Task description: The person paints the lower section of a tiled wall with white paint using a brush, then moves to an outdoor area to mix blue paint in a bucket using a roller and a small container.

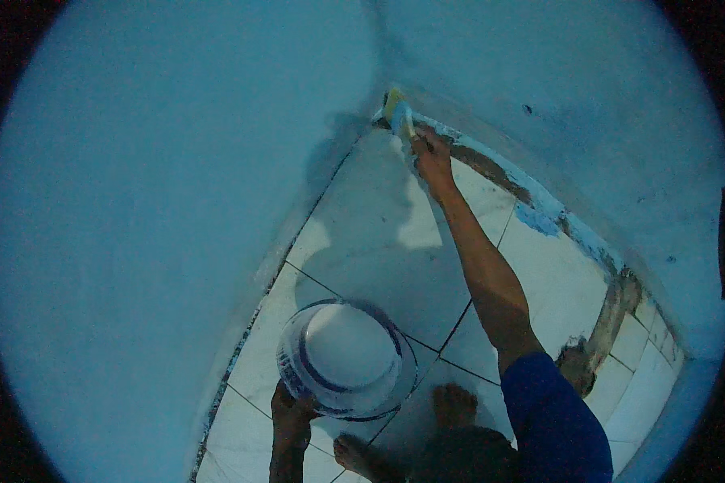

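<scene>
My right hand (pixel 433 161), at the end of an outstretched arm, grips a paintbrush (pixel 407 121) by its handle. The yellowish bristles meet the foot of the wall, right by the corner where two blue walls join. Close to my body, my left hand (pixel 295 406) is closed on the rim of a round paint bucket (pixel 352 346). Pale paint fills part of the bucket, and smears coat its inner side. The fingers of the left hand are partly hidden beneath the rim.
Blue walls (pixel 153 201) rise on the left and right of a white tiled floor (pixel 556 282). Wet blue paint (pixel 537 220) and a rough brown strip (pixel 491 169) run along the right wall's base. Broken cement (pixel 576 362) lies at right. My bare feet (pixel 455 405) stand below the bucket.
</scene>
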The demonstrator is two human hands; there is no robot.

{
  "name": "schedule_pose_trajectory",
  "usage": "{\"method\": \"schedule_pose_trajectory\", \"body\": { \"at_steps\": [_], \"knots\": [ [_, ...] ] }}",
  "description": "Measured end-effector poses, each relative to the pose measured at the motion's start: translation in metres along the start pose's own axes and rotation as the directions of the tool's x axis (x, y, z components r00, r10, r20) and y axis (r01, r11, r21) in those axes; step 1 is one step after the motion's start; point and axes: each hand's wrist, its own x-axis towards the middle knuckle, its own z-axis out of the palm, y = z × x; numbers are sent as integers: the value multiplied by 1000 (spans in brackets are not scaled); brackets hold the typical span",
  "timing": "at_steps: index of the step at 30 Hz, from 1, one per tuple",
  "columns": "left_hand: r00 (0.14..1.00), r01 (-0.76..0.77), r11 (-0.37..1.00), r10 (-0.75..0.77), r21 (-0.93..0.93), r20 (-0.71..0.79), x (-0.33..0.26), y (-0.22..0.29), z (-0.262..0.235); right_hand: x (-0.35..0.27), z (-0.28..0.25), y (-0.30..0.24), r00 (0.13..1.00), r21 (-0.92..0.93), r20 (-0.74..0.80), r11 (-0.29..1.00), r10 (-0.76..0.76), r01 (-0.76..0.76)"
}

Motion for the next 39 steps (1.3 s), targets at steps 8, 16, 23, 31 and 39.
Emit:
{"method": "schedule_pose_trajectory", "body": {
  "at_steps": [8,16,23,31,39],
  "knots": [
    [1000,11,998,-10,-56,13,-3,5,6,53,26,36,992,-196,-68,977,-102,87],
    [1000,-5,1000,6,-25,24,1,1,4,30,34,30,973,-307,10,925,-231,222],
    [1000,0,1000,0,-13,-3,0,-3,-5,-88,60,11,873,-227,104,843,-477,488],
    [1000,13,1000,-12,-25,12,0,0,1,11,30,14,993,-122,-84,990,-77,67],
    [1000,23,1000,-23,-14,8,-1,1,1,56,45,51,950,-260,-185,944,-253,201]
  ]
}}
